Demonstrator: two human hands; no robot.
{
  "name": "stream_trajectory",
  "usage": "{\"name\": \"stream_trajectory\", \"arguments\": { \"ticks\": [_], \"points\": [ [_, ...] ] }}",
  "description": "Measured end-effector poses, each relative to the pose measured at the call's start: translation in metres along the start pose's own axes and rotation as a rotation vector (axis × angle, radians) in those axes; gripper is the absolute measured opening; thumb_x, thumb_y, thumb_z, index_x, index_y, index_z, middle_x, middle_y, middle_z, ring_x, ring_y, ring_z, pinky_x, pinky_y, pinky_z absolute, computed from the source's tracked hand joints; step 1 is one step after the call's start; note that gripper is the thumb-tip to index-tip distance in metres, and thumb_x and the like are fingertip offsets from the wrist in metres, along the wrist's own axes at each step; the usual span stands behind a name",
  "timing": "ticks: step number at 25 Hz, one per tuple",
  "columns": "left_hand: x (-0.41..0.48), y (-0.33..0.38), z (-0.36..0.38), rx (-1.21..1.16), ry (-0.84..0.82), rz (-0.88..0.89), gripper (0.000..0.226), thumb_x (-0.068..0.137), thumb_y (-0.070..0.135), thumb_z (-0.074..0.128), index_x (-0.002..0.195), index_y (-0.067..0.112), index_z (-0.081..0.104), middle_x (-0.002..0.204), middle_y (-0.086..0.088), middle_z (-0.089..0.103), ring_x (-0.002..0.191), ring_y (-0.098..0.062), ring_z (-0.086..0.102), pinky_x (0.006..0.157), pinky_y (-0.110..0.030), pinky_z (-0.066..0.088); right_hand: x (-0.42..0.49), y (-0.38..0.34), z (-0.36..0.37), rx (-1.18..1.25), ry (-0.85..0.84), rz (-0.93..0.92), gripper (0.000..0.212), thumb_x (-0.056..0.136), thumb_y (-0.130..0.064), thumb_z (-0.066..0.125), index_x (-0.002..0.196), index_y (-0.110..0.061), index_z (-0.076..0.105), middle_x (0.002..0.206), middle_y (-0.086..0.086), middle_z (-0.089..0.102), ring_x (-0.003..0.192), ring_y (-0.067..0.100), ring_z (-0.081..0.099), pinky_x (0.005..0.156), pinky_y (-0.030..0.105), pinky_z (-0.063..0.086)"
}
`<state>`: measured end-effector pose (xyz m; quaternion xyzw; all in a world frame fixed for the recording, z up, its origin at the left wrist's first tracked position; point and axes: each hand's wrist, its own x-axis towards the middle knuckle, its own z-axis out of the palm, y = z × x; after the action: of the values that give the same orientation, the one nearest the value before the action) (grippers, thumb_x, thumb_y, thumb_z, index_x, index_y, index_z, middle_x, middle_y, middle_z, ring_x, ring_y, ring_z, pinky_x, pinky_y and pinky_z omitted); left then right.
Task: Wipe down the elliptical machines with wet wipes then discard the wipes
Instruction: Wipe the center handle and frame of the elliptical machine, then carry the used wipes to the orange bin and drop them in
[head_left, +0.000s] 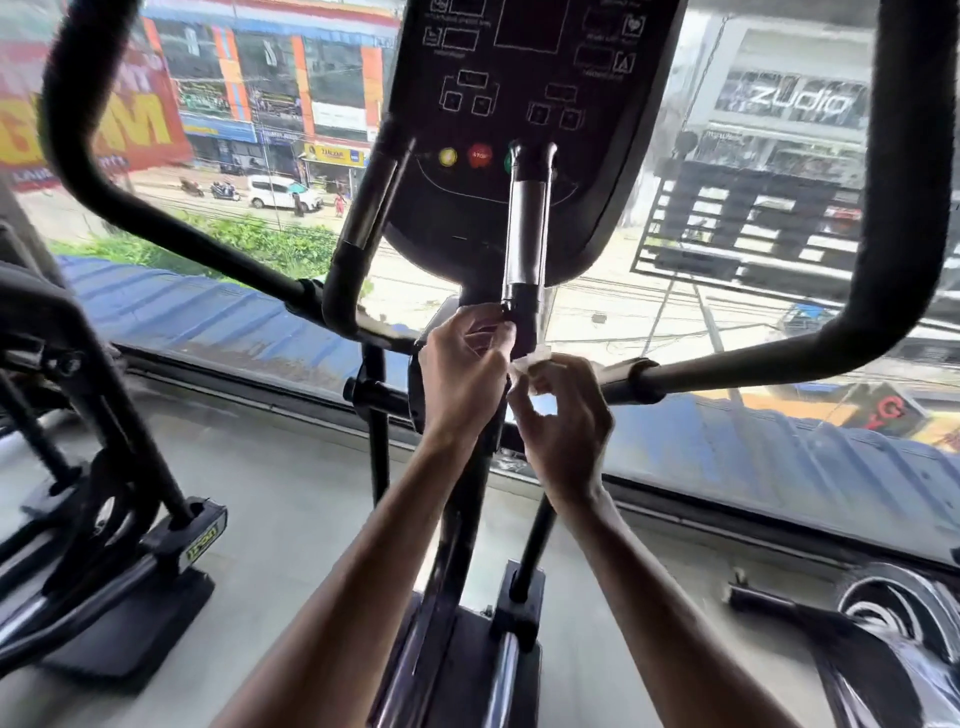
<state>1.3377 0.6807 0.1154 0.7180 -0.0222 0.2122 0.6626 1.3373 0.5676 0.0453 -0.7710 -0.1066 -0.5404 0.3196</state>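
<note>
Two hands entered, nearest first. Left hand (462, 374): fingers curled, pinching the thin white wet wipe (535, 365). Right hand (566, 415): fingertips closed on the same wipe from below. The wipe is located at the lower end of the black-and-grey upright grip bar (525, 234), apparently wrapped against it. Handling is judged light, limp, damp and easily torn; it is best bunched and taken by a folded edge. Beyond: black console panel (519, 104).
</note>
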Motion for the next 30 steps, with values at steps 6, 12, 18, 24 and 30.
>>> {"name": "stream_trajectory", "arguments": {
  "ticks": [6,12,18,24,30],
  "points": [
    [-0.019,-0.012,0.022,0.192,0.135,0.085,0.036,0.082,0.027,0.077,0.116,0.028,0.064,0.107,0.011,0.072,0.095,-0.008,0.070,0.090,-0.031,0.054,-0.019,0.003,0.013,0.468,0.109,0.966,0.017,0.082,-0.012,0.080,0.075,-0.026,0.073,0.073,-0.014,0.075,0.068,-0.003,0.071,0.065,0.023,0.056],
    [-0.035,-0.027,0.042,0.226,0.263,0.160,0.032,0.078,0.032,0.073,0.108,0.028,0.062,0.102,0.010,0.072,0.094,-0.015,0.071,0.088,-0.046,0.055,-0.021,0.055,0.040,0.643,0.133,1.306,0.013,0.077,-0.020,0.077,0.081,-0.007,0.078,0.072,0.001,0.074,0.065,0.008,0.067,0.081,0.044,0.061],
    [-0.042,-0.028,0.066,0.277,0.415,0.171,0.037,0.078,0.018,0.076,0.113,0.020,0.064,0.106,0.005,0.071,0.097,-0.017,0.070,0.086,-0.044,0.057,-0.017,0.067,0.035,0.690,0.000,1.328,0.007,0.078,-0.022,0.075,0.071,-0.019,0.077,0.066,-0.006,0.075,0.066,0.004,0.070,0.080,0.028,0.058],
    [-0.048,-0.026,0.079,0.334,0.499,0.164,0.040,0.082,0.011,0.069,0.121,0.016,0.065,0.111,0.001,0.069,0.093,-0.004,0.067,0.078,-0.041,0.060,-0.011,0.111,0.040,0.477,-0.129,1.363,0.020,0.078,-0.030,0.073,0.060,-0.021,0.070,0.058,-0.010,0.066,0.060,0.008,0.061,0.073,0.035,0.057],
    [-0.060,-0.019,0.086,0.378,0.557,0.147,0.046,0.083,0.003,0.063,0.127,0.016,0.058,0.108,0.011,0.066,0.093,-0.002,0.066,0.080,-0.020,0.054,-0.007,0.051,-0.006,0.751,-0.314,1.076,0.008,0.079,-0.014,0.078,0.073,-0.010,0.074,0.067,-0.007,0.072,0.064,-0.003,0.064,0.069,0.015,0.049]
  ]
}}
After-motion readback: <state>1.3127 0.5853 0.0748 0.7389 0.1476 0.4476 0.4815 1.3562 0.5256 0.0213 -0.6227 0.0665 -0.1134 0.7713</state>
